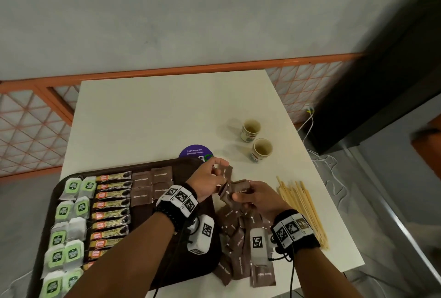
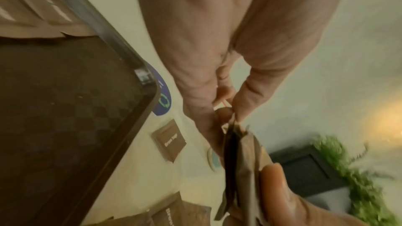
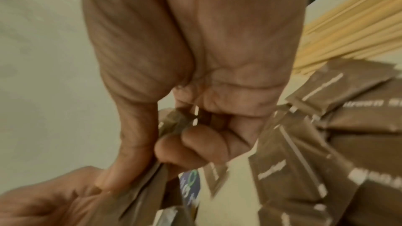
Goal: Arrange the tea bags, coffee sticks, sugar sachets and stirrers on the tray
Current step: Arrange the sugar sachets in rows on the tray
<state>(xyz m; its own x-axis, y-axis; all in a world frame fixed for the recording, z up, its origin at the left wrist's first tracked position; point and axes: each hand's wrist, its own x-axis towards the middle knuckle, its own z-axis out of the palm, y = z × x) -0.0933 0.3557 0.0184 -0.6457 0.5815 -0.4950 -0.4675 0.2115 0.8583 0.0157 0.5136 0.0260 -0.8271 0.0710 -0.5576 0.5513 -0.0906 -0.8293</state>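
My right hand (image 1: 250, 196) grips a small stack of brown sugar sachets (image 1: 235, 191) above the table, just right of the dark brown tray (image 1: 133, 168). The thumb and fingers of my left hand (image 1: 211, 178) pinch the stack's edge; the left wrist view shows that pinch on the stack (image 2: 241, 157). On the tray lie green tea bags (image 1: 71, 216), a column of coffee sticks (image 1: 112, 209) and a few sugar sachets (image 1: 152, 184). A loose pile of sachets (image 1: 236, 233) lies on the table under my right wrist. Wooden stirrers (image 1: 303, 207) lie to the right.
Two paper cups (image 1: 250, 129) (image 1: 262, 150) stand beyond my hands on the white table (image 1: 167, 118). A round purple sticker (image 1: 194, 152) lies by the tray's far corner, and a single sachet (image 2: 169, 139) lies near it. The table's right edge runs close to the stirrers.
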